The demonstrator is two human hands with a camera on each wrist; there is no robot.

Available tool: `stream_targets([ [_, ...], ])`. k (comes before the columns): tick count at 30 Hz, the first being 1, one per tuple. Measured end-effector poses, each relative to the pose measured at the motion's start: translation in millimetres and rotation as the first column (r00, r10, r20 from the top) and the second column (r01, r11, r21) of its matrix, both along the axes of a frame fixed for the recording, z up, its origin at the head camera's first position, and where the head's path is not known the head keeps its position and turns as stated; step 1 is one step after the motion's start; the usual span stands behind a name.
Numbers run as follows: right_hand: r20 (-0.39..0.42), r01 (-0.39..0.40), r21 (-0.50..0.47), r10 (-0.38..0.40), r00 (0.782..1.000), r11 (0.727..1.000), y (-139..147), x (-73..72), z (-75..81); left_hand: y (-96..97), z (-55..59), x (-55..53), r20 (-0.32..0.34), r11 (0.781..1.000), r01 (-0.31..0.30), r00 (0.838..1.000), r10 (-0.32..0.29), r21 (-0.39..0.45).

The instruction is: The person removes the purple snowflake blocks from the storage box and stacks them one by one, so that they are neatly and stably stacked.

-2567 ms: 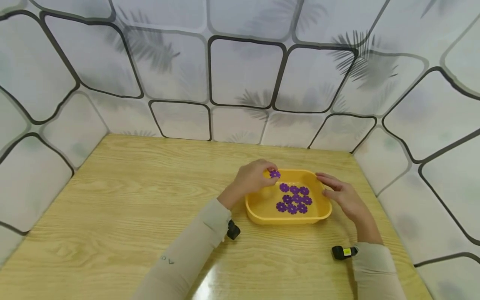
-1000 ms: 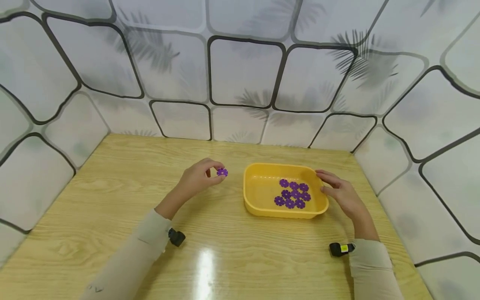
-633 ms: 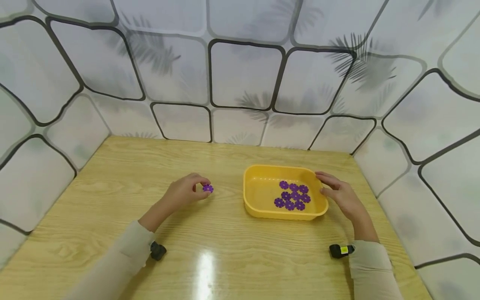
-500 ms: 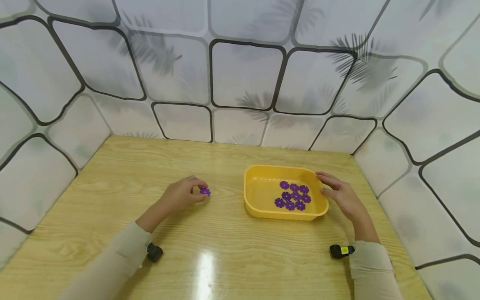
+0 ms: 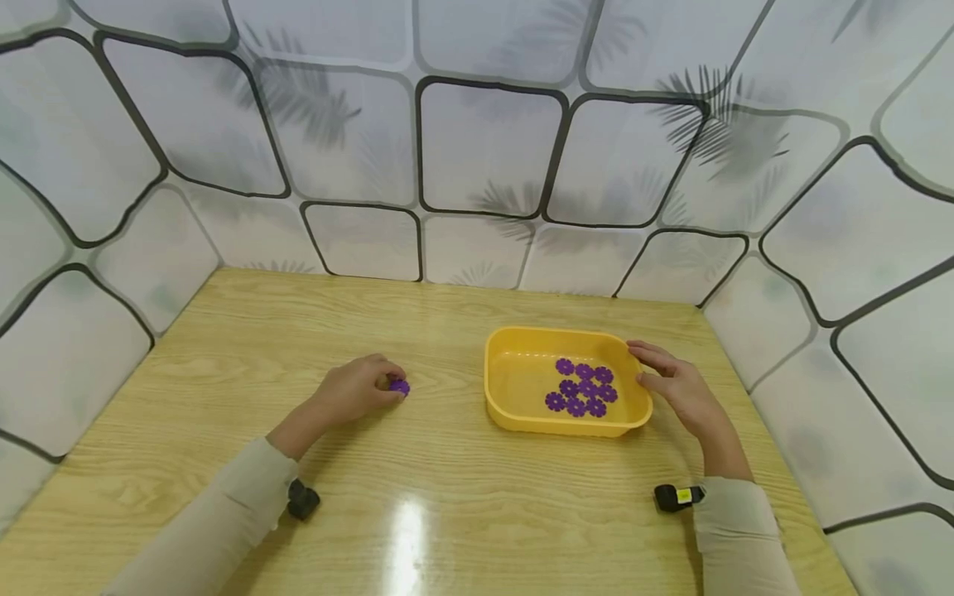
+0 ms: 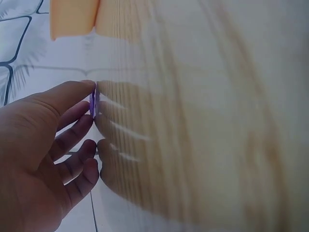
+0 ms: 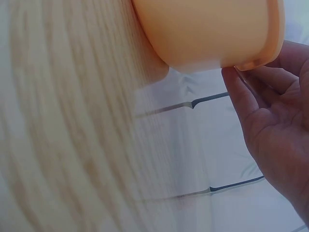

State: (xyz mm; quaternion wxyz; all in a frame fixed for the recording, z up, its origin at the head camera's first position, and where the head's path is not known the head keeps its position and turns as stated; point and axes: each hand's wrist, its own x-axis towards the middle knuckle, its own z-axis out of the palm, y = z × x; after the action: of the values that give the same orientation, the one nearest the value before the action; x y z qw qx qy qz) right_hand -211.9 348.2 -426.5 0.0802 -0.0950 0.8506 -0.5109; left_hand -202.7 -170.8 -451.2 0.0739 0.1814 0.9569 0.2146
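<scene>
My left hand (image 5: 358, 388) is low over the table, left of the yellow plastic basin (image 5: 547, 426). It pinches a purple flower-shaped disc (image 5: 400, 386) between thumb and fingertips. The left wrist view has that disc (image 6: 93, 101) edge-on, right at the tabletop, with the other fingers loosely bent below it. My right hand (image 5: 681, 389) holds the basin at its right end; in the right wrist view fingertips meet the outer wall (image 7: 207, 34), while part of the hand is hidden behind the rim. Several more purple discs (image 5: 587, 387) lie flat inside the basin, mostly toward its right.
The wood-grain table (image 5: 477, 513) has bare surface around the left hand and in front of the basin. A stone-patterned wall covering (image 5: 488, 149) encloses the back and both sides. Small black cameras (image 5: 303, 500) sit at the wrists.
My left hand has carried one purple disc out of the basin, leftward, then down to the tabletop. The right hand has stayed at the basin's right end; the basin has shifted slightly.
</scene>
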Motion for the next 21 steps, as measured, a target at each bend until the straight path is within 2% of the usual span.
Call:
stream_targets([
  [5, 0.001, 0.002, 0.0, -0.002, 1.0, 1.0, 0.2, -1.0, -0.9, -1.4, -2.9, -0.7, 0.003, 1.0, 0.002, 1.0, -0.002, 0.006],
  [11, -0.003, 0.005, -0.007, -0.005, 1.0, 1.0, 0.0, -0.2, -2.0, 0.4, -0.1, -1.9, 0.062, 0.995, -0.024, 0.998, 0.018, 0.095],
  [15, -0.009, 0.001, -0.002, -0.001, 1.0, 1.0, 0.1, 0.8, -1.8, 8.6, 8.9, -5.9, 0.102, 0.984, -0.033, 0.995, 0.016, 0.175],
  [21, -0.008, 0.0, -0.006, 0.0, 1.0, 1.0, -0.4, 0.5, -0.4, 36.1, 30.5, -19.7, 0.058, 0.969, 0.033, 0.997, -0.049, 0.246],
])
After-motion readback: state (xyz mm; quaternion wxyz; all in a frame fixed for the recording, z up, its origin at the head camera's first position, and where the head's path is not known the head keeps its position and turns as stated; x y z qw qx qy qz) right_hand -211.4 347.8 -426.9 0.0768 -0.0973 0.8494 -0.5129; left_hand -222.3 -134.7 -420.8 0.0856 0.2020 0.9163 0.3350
